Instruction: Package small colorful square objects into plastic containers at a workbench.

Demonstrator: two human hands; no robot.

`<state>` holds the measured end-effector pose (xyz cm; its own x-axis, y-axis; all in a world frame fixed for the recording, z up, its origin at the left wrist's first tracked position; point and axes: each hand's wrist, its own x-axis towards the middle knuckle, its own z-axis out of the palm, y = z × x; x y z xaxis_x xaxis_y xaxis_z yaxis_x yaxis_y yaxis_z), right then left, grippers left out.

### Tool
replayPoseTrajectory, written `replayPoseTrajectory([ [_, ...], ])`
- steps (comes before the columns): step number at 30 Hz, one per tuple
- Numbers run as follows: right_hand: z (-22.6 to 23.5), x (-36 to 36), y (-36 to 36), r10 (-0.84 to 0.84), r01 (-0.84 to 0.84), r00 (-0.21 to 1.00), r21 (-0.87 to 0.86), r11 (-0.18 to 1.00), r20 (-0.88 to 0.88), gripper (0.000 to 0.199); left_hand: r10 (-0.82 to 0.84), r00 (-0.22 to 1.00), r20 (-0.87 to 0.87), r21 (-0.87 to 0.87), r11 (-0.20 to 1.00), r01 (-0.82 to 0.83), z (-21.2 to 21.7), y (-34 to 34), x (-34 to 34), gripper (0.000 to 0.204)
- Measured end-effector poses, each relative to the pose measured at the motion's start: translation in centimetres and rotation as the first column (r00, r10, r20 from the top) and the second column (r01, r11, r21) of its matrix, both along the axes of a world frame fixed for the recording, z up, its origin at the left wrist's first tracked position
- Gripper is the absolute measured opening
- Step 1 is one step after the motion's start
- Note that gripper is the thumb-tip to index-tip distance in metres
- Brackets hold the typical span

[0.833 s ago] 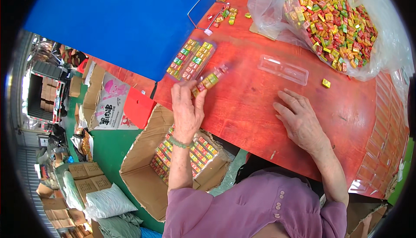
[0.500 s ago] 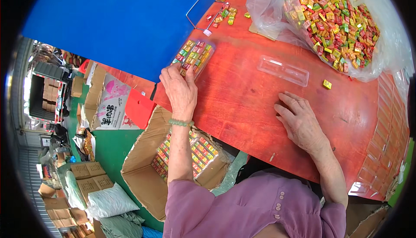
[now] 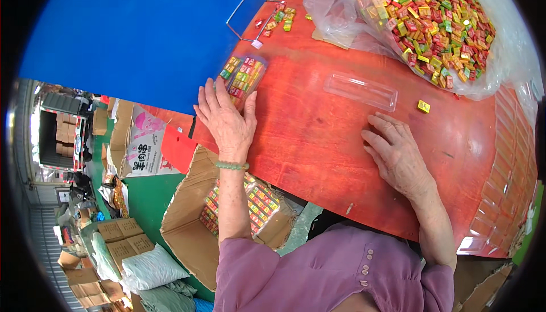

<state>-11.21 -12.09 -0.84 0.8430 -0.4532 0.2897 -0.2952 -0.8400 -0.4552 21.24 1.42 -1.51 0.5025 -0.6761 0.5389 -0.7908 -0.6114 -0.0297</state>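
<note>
Nearest is the wearer's purple top (image 3: 335, 269), its forearms reaching over a red table (image 3: 307, 141). Near left, below the table edge, an opened cardboard box (image 3: 190, 235) holds filled packs (image 3: 263, 201) of small coloured blocks. The right hand (image 3: 401, 156) rests on the table, its fingers loosely bent and released. To its right, clear moulded trays (image 3: 495, 158) cover the table's right side.

The left hand (image 3: 227, 127), with a green bead bracelet (image 3: 231, 165) at the wrist, lies at the near end of the filled trays (image 3: 245, 78); its fingers are straight and spread, the thumb apart, unclenched. I cannot tell how firmly they press. The filled trays sit side by side at the table's left edge, beside a blue panel (image 3: 125, 28).

Beyond the right hand lie a single yellow block (image 3: 424, 106) and a long clear tray (image 3: 361, 91). Farther left are a bent wire frame (image 3: 243, 4) and loose wrapped blocks (image 3: 287, 19); far right, a clear plastic bag (image 3: 335, 5) holds a heap of wrapped blocks (image 3: 438, 25).
</note>
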Motion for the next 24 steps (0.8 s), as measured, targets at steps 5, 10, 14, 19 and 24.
replayPoseTrajectory([
  [5, 0.7, -0.7, -1.0, -0.066, 0.067, 0.997, -0.006, 0.998, 0.037, 0.03, 0.058, 0.996, -0.073, 0.008, 0.998, -0.058, 1.2, -0.3, 0.9, 0.102],
  [10, 0.7, -0.7, -0.9, -0.072, 0.072, 0.997, 0.0, 0.997, 0.041, 0.027, 0.138, 0.975, -0.175, 0.1, 0.988, -0.121, 1.6, -0.3, 1.5, 0.096],
  [14, 0.3, -0.7, -0.9, -0.061, 0.06, 0.997, 0.029, 0.998, 0.039, 0.025, 0.111, 0.991, -0.072, 0.076, 0.991, -0.106, 0.2, 0.1, 1.5, 0.085],
  [19, 0.5, -1.5, -1.2, -0.157, 0.157, 0.988, -0.012, 0.988, 0.01, 0.024, -0.034, 0.999, -0.038, 0.067, 0.997, 0.037, -0.4, -0.8, 2.2, 0.071],
  [24, 1.4, -1.5, -3.1, -0.223, 0.228, 0.964, -0.022, 0.973, 0.148, 0.024, 0.047, 0.998, 0.051, 0.119, 0.991, -0.053, 0.5, 1.1, 2.9, 0.075],
])
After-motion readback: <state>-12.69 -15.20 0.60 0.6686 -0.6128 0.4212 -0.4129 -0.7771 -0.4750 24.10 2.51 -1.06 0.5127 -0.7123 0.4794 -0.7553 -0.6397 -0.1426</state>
